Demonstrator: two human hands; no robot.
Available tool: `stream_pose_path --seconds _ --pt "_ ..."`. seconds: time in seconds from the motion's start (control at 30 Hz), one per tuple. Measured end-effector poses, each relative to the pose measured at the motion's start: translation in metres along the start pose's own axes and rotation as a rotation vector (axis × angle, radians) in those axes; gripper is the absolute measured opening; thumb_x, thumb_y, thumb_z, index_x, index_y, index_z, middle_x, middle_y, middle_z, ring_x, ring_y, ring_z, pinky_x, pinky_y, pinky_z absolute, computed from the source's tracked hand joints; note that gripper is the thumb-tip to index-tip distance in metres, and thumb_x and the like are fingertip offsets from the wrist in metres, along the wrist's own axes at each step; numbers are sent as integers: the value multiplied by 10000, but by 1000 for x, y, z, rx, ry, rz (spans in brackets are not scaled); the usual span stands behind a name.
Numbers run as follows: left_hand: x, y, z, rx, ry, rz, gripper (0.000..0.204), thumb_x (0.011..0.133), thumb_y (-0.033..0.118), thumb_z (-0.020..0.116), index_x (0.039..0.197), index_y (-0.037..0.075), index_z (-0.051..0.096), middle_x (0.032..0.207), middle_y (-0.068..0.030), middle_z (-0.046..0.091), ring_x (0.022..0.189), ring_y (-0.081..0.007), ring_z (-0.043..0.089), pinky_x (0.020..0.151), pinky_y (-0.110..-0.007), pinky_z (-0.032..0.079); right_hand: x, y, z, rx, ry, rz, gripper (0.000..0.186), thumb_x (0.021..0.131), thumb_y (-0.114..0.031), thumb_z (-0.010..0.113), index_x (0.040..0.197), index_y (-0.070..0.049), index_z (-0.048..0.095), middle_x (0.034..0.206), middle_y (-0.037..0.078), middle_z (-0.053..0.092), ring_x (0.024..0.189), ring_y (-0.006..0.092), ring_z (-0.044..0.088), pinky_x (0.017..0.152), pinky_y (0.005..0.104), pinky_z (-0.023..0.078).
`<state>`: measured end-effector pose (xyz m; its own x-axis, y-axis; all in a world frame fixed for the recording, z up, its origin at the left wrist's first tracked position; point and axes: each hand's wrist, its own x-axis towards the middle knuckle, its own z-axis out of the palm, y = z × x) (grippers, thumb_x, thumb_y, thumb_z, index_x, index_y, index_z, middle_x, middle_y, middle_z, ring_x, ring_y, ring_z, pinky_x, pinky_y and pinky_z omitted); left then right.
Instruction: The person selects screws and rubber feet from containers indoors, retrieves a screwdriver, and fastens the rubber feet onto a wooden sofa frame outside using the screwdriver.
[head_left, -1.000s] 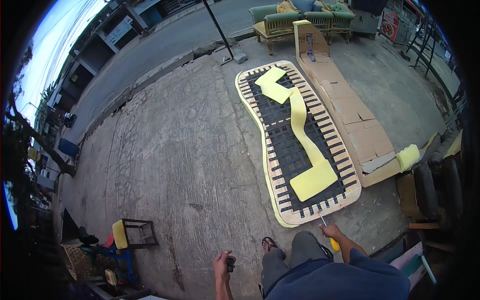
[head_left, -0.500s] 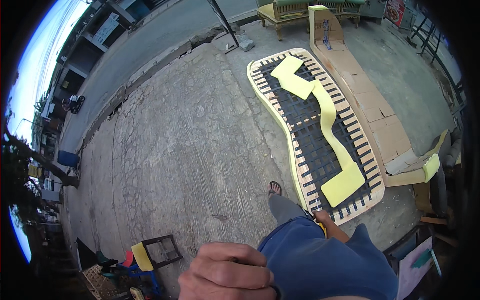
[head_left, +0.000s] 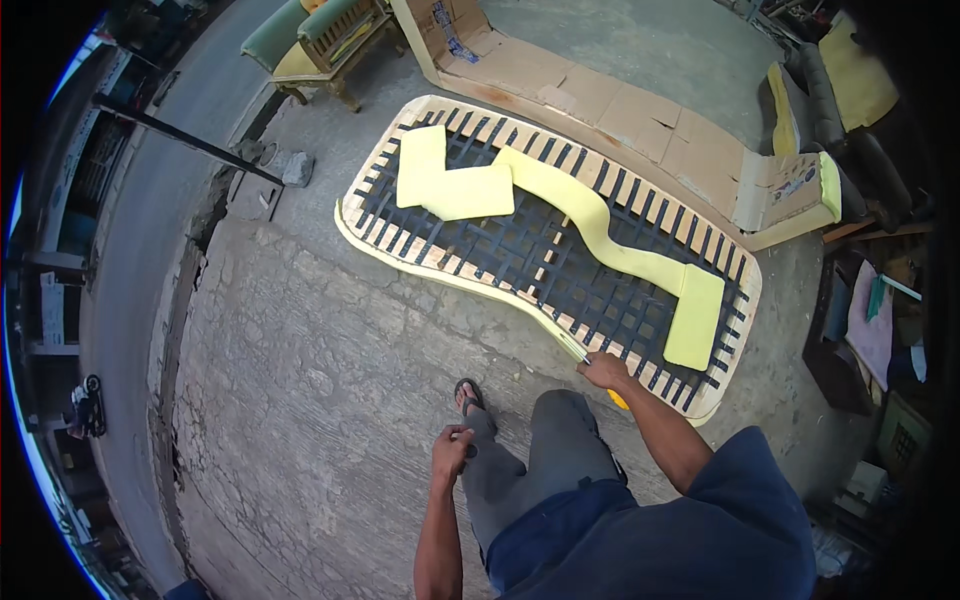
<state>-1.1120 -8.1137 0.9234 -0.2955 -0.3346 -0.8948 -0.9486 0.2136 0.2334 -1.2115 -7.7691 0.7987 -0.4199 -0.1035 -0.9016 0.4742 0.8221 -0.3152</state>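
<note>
- Black webbing (head_left: 625, 312), woven in a grid, spans a long wooden frame (head_left: 430, 103) with rounded ends. The frame lies flat on the concrete (head_left: 320, 400), ahead of the person and slightly to the right.
- Pale yellow foam edging (head_left: 545, 322) follows the frame's near side.
- Right hand (head_left: 605, 370): fingers closed around a yellow-handled tool (head_left: 618, 399), at the near edge of the frame. The metal part points toward that edge (contact at the tip cannot be confirmed).
- Left hand (head_left: 450, 452): fingers curled in around a small dark item (head_left: 470, 451), in front of the left leg and apart from the frame. The item's kind is too small to tell.
- On the webbing: an angular foam piece (head_left: 475, 192) at the left, a curved foam strip (head_left: 640, 262) across the middle, and an oblong foam piece (head_left: 695, 315) at the strip's right end.
- Beyond the frame's far side: a long cardboard-covered panel (head_left: 600, 100), with yellow foam at its right end.
- Outer area: a green-padded wooden settee (head_left: 330, 45) at the upper left, a grey block (head_left: 297, 168) at the foot of a dark pole (head_left: 190, 135), and a motorcycle (head_left: 92, 405) on the road.
</note>
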Motion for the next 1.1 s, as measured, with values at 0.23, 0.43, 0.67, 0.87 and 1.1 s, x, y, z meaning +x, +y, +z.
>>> stream_pose_path --seconds 0.23,0.43,0.67,0.87,1.1 --pt "474 159 47 521 -169 141 385 829 298 664 1116 44 638 769 -160 682 502 -234 608 444 -361 465 371 -3 82 435 68 364 517 857 -478 611 1137 -49 686 944 177 717 881 310 694 806 432 512" --pt "754 228 185 675 -220 225 464 872 335 611 1249 67 580 842 -212 707 586 -279 674 545 -395 537 635 39 147 848 374 513 416 916 -415 608 1026 -19 670 684 80 593 600 196 551 613 371 444" --pt "988 235 280 365 -467 -36 450 992 408 509 1297 77 511 803 -80 625 619 -202 626 480 -359 506 819 55 170 1119 564 500 431 933 -464 611 993 -39 635 689 67 593 602 193 577 586 348 454" --pt "1032 227 317 64 -691 -368 468 1029 507 413 1191 81 519 781 -51 598 596 -195 609 442 -353 463 842 85 147 1530 421 621 478 937 -536 611 784 -82 598 607 -4 498 521 111 464 510 304 363" --pt "1020 215 318 81 -626 -267 458 1039 502 382 1189 88 511 811 -80 606 605 -205 600 432 -359 481 839 78 158 1667 519 632 467 954 -504 598 764 -78 594 569 -15 457 491 107 427 488 290 339"
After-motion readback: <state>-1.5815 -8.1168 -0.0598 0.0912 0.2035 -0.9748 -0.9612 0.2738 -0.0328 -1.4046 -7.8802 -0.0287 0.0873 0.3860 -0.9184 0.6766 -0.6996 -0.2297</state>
